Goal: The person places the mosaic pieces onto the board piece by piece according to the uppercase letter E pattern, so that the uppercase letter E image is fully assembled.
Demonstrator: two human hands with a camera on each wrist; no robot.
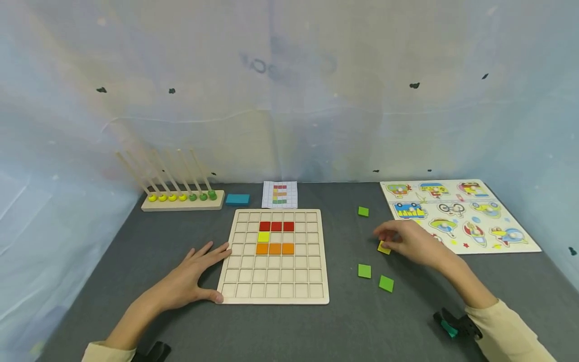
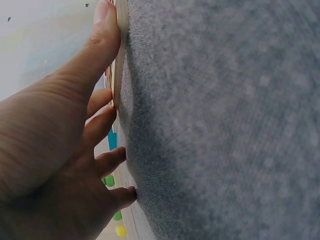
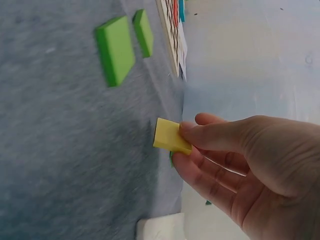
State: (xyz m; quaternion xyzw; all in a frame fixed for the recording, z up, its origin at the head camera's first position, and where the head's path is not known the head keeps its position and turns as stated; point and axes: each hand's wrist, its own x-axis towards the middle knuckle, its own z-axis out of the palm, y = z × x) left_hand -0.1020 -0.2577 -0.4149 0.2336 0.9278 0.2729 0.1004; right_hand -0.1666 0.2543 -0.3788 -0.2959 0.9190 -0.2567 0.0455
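Observation:
A wooden grid board (image 1: pixel 273 291) lies in the middle of the table, with red, orange and one yellow tile (image 1: pixel 264 237) in its upper rows. My left hand (image 1: pixel 185 281) rests at the board's left edge, thumb on the near corner and a fingertip higher up, the fingers spread. To the right of the board, my right hand (image 1: pixel 413 242) pinches a yellow tile (image 3: pixel 169 135) between thumb and fingers. Near it on the cloth lie several loose green tiles, among them one green tile (image 1: pixel 386 283) closest to me and another green tile (image 1: pixel 363 211) farther back.
Behind the board are a printed pattern card (image 1: pixel 291 196) and a blue block (image 1: pixel 237 200). A peg stand (image 1: pixel 149 205) with yellow and green beads is at the back left. A picture puzzle board (image 1: pixel 457 241) lies at the right, beyond my right hand.

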